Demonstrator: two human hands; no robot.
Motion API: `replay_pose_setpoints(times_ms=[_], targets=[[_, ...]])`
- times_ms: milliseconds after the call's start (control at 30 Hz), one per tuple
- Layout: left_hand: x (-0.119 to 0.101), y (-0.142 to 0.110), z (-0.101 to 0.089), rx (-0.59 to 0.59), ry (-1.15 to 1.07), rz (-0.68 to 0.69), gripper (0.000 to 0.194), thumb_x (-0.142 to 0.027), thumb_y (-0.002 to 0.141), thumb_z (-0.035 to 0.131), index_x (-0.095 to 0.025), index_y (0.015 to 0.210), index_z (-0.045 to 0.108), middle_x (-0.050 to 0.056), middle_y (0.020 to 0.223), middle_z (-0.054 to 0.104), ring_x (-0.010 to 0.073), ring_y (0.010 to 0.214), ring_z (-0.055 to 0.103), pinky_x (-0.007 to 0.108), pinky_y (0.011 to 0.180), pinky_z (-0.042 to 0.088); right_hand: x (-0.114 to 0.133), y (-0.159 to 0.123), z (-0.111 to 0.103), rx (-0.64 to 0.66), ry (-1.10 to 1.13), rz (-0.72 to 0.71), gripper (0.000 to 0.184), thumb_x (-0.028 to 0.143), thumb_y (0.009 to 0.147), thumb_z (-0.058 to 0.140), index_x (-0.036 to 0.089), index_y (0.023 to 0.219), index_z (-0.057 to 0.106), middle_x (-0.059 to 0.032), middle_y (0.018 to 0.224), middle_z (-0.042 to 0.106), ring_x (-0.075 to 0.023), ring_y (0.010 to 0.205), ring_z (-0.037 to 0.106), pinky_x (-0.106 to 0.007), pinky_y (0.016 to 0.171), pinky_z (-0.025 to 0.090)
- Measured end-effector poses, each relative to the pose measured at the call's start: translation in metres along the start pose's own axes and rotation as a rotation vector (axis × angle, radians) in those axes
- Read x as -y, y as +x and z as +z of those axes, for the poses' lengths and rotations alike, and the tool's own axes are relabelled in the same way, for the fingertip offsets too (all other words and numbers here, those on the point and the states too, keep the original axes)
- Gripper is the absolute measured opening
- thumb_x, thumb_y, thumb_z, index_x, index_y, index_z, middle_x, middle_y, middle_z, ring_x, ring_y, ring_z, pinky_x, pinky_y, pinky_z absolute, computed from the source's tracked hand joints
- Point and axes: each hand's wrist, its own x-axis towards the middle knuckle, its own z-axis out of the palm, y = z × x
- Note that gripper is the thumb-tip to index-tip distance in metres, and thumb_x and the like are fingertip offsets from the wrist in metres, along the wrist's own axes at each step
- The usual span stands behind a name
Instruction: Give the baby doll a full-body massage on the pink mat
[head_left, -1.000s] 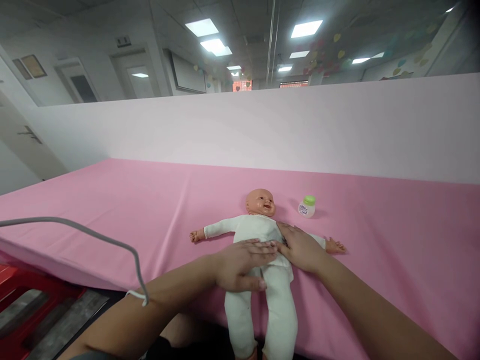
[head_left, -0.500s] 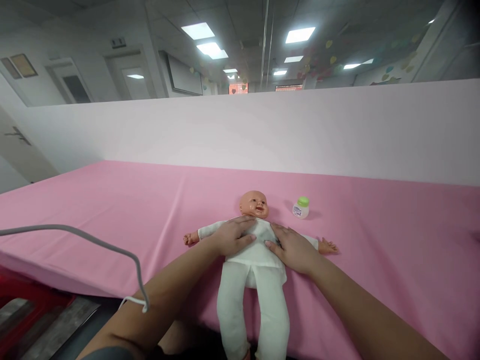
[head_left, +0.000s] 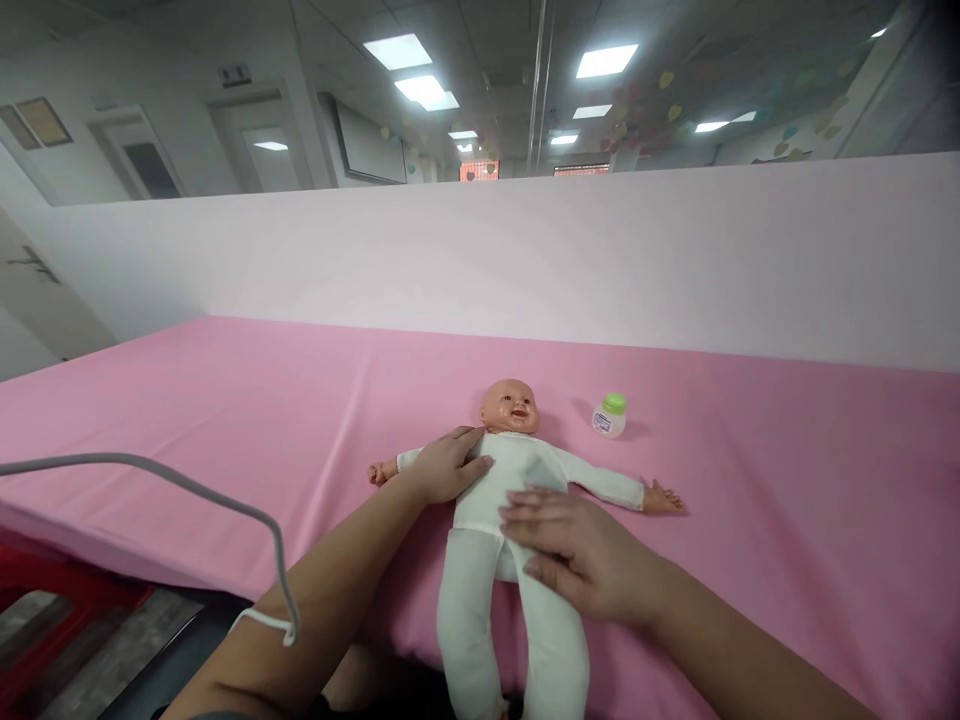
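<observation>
Pink cloth underlies a bald plastic baby doll in white clothing, face-up. I rest my left hand at the doll's right shoulder, fingers together, thumb apart; my right hand overlies its lower torso, fingers slightly spread. Beside the doll's head: a small translucent jar with green lid.

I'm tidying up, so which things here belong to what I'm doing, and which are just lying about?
In use:
- doll, left hand at its shoulder, right hand over its lower torso
- pink sheet beneath it

Apparently idle:
- untouched green-lidded jar
- grey cable
</observation>
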Motion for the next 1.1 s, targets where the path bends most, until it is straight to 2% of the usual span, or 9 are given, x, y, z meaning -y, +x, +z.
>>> replay_pose_setpoints(times_ms=[100, 233, 433, 567, 700, 833, 933, 1000, 1100], targets=[[-0.002, -0.001, 0.006, -0.013, 0.028, -0.009, 0.062, -0.054, 0.109, 0.036, -0.016, 0.157, 0.047, 0.017, 0.156, 0.056, 0.0333, 0.139, 0.058, 0.049, 0.118, 0.045, 0.008, 0.005, 0.006, 0.065, 0.027, -0.045, 0.051, 0.052, 0.106, 0.054, 0.027, 0.15, 0.062, -0.0051, 0.156, 0.059, -0.0265, 0.151, 0.048, -0.051, 0.132, 0.027], [-0.005, -0.001, 0.012, -0.009, 0.072, -0.012, 0.067, -0.055, 0.11, 0.031, -0.011, 0.159, 0.043, 0.02, 0.159, 0.053, 0.0348, 0.146, 0.052, 0.05, 0.122, 0.04, -0.008, 0.012, 0.009, 0.04, -0.035, 0.116, 0.086, 0.073, 0.098, 0.055, 0.019, 0.164, 0.041, -0.012, 0.17, 0.037, -0.0331, 0.16, 0.031, -0.056, 0.133, 0.019], [-0.012, 0.001, 0.008, 0.025, 0.055, 0.005, 0.068, -0.056, 0.11, 0.03, -0.012, 0.159, 0.043, 0.019, 0.16, 0.052, 0.0329, 0.149, 0.049, 0.049, 0.123, 0.038, -0.041, 0.021, 0.008, -0.03, -0.15, 0.339, 0.087, 0.073, 0.104, 0.038, 0.016, 0.169, 0.029, -0.0102, 0.175, 0.023, -0.0298, 0.163, 0.022, -0.051, 0.134, 0.017], [-0.016, -0.001, 0.007, 0.028, 0.01, 0.003, 0.068, -0.056, 0.109, 0.031, -0.014, 0.163, 0.037, 0.017, 0.162, 0.05, 0.0317, 0.149, 0.049, 0.048, 0.122, 0.04, -0.054, 0.022, 0.001, -0.082, -0.15, 0.487, 0.09, 0.074, 0.103, 0.035, 0.012, 0.168, 0.031, -0.0134, 0.173, 0.032, -0.0324, 0.16, 0.03, -0.051, 0.13, 0.027], [-0.016, -0.001, 0.009, 0.019, -0.002, 0.0, 0.069, -0.057, 0.108, 0.034, -0.014, 0.162, 0.038, 0.018, 0.161, 0.051, 0.0334, 0.149, 0.049, 0.05, 0.123, 0.039, -0.059, 0.014, -0.009, -0.084, -0.131, 0.603, 0.074, 0.068, 0.104, 0.039, 0.025, 0.163, 0.043, -0.0095, 0.164, 0.05, -0.0347, 0.151, 0.045, -0.057, 0.126, 0.03], [-0.026, -0.004, 0.002, 0.008, 0.016, -0.024, 0.071, -0.055, 0.107, 0.038, -0.011, 0.162, 0.039, 0.02, 0.163, 0.048, 0.0355, 0.152, 0.045, 0.051, 0.125, 0.037, -0.059, 0.006, -0.015, -0.079, -0.089, 0.613, 0.063, 0.066, 0.104, 0.042, 0.031, 0.155, 0.053, -0.0069, 0.156, 0.059, -0.0358, 0.141, 0.055, -0.056, 0.119, 0.037], [-0.046, -0.022, -0.008, -0.007, 0.022, -0.021, 0.075, -0.054, 0.103, 0.048, -0.011, 0.164, 0.037, 0.02, 0.166, 0.044, 0.0374, 0.155, 0.04, 0.054, 0.127, 0.034, -0.058, 0.002, -0.015, -0.101, -0.038, 0.59, 0.062, 0.066, 0.102, 0.044, 0.032, 0.153, 0.055, -0.0057, 0.156, 0.059, -0.0358, 0.136, 0.058, -0.052, 0.111, 0.045], [-0.063, -0.043, -0.012, 0.009, -0.033, 0.059, 0.079, -0.053, 0.1, 0.056, -0.015, 0.166, 0.036, 0.017, 0.167, 0.043, 0.0371, 0.154, 0.041, 0.052, 0.128, 0.034, -0.057, 0.001, -0.015, -0.118, -0.018, 0.562, 0.06, 0.066, 0.103, 0.044, 0.032, 0.151, 0.057, -0.0054, 0.156, 0.059, -0.0353, 0.135, 0.059, -0.051, 0.109, 0.047], [-0.083, -0.077, -0.016, 0.121, -0.18, 0.298, 0.08, -0.057, 0.098, 0.061, -0.02, 0.166, 0.039, 0.012, 0.167, 0.044, 0.0343, 0.154, 0.043, 0.045, 0.131, 0.031, -0.056, -0.001, -0.015, -0.132, -0.011, 0.534, 0.059, 0.063, 0.103, 0.046, 0.031, 0.151, 0.057, -0.0066, 0.154, 0.06, -0.0349, 0.137, 0.058, -0.052, 0.111, 0.046]])
